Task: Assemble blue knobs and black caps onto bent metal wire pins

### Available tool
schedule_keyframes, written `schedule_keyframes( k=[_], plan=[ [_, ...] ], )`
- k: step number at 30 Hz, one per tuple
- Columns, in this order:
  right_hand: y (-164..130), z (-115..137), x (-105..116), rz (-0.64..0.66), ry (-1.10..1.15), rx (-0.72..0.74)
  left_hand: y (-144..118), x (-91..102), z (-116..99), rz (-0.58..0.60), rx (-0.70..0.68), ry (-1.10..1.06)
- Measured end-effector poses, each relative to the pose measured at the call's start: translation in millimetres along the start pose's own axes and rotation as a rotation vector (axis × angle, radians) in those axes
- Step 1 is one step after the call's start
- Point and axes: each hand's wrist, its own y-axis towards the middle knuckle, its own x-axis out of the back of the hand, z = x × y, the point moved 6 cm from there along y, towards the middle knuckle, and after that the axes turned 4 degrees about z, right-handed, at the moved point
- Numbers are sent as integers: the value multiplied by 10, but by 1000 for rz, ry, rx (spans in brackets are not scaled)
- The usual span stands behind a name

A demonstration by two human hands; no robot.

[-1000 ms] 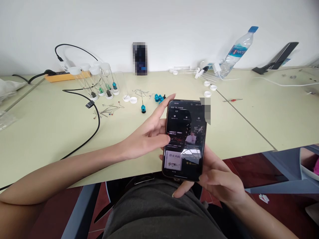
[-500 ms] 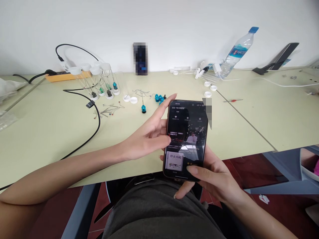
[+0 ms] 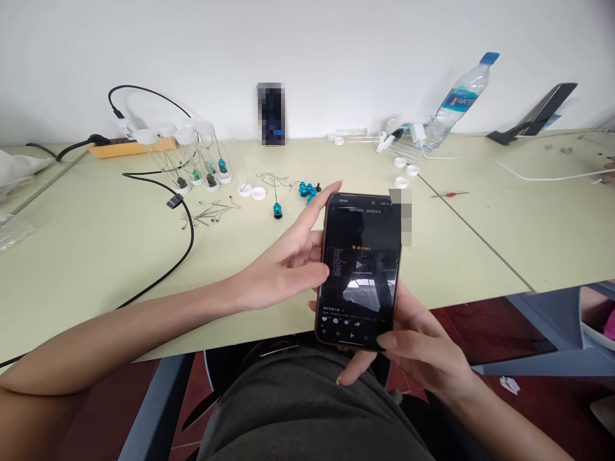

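A black smartphone [image 3: 361,269] with a lit dark screen is held upright over the front edge of the pale green table [image 3: 96,256]. My left hand [image 3: 283,262] grips its left side, index finger along the upper edge and thumb at the screen's left rim. My right hand [image 3: 423,352] cups the phone from below and behind, thumb resting at the lower right corner of the screen.
On the table lie several clear tubes with white caps [image 3: 192,157], loose wire pins [image 3: 211,211], blue metal pieces [image 3: 307,189], white caps [image 3: 252,191] and a black cable [image 3: 185,243]. A water bottle [image 3: 456,102] leans at the back right beside a black stand [image 3: 533,118].
The phone screen switched from a page with pictures to a darker page. My right thumb moved off the lower screen back toward the corner. Both hands otherwise stay in place.
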Motion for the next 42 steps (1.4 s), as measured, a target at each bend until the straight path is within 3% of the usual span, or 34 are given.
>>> schedule_keyframes(
  k=[28,37,42],
  plan=[
    [-18,-17,26,-23,-29,-44,-12,-15,-35,-10,-40,72],
    [-27,-6,13,24,45,22,-15,-19,-45,-12,-24,68],
    [7,-36,7,55,64,50,-9,85,-55,-134,-97,129]
  ],
)
